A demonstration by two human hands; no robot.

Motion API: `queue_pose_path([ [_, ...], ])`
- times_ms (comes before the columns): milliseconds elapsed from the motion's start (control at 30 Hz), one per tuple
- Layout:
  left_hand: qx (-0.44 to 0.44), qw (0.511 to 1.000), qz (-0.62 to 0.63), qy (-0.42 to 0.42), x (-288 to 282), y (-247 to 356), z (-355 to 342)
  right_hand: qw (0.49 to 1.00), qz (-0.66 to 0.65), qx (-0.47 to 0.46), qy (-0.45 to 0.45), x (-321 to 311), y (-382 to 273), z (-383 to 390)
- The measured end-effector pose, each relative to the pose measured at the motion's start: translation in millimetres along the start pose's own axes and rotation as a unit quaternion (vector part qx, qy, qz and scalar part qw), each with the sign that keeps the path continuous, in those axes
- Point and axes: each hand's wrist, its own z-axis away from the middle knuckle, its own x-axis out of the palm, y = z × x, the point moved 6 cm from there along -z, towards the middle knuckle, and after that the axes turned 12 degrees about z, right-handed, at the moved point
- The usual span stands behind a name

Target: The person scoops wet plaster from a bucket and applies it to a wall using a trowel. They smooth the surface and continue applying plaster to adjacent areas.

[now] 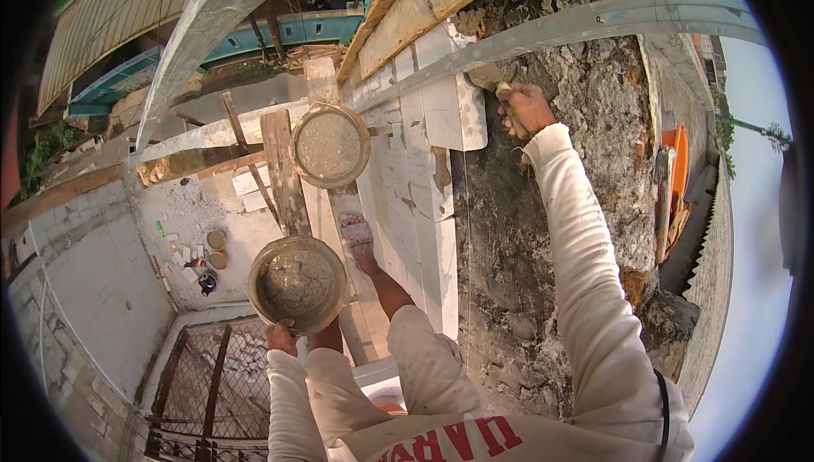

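My left hand [281, 337] is closed on the near rim of a round bucket [253, 284] with wet grey mortar [298, 280] inside. Up at the right, my right hand [527, 110] wraps round the handle of a trowel [486, 77]. Its blade lies at the end of a white block [445, 114], beside a rough grey wall [530, 250]; exact contact is hard to tell. Beyond the held bucket, a second bucket [366, 150] of mortar rests near a wooden plank [286, 169]. A white block wall [415, 182] runs between the buckets and the rough wall.
My sandalled foot [358, 233] is on a narrow board [360, 288]. Far below lie a floor [191, 212] with scattered pieces and a metal grille [212, 386]. A long grey beam [585, 30] crosses above my right hand. Something orange [676, 165] stands beyond the rough wall.
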Motion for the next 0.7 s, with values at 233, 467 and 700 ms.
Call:
queue_pose_path([
  [233,0.000,0.999,0.025,0.043,-23,-11,68,0.999,0.005,-0.039,0.021,0,-11,-36],
  [467,-0.008,0.999,0.022,0.042,-21,-33,100,0.992,0.045,-0.110,0.042,-21,-40,-53],
  [700,-0.060,0.997,0.036,0.031,4,-58,116,0.995,0.020,-0.085,0.056,-26,-38,-33],
])
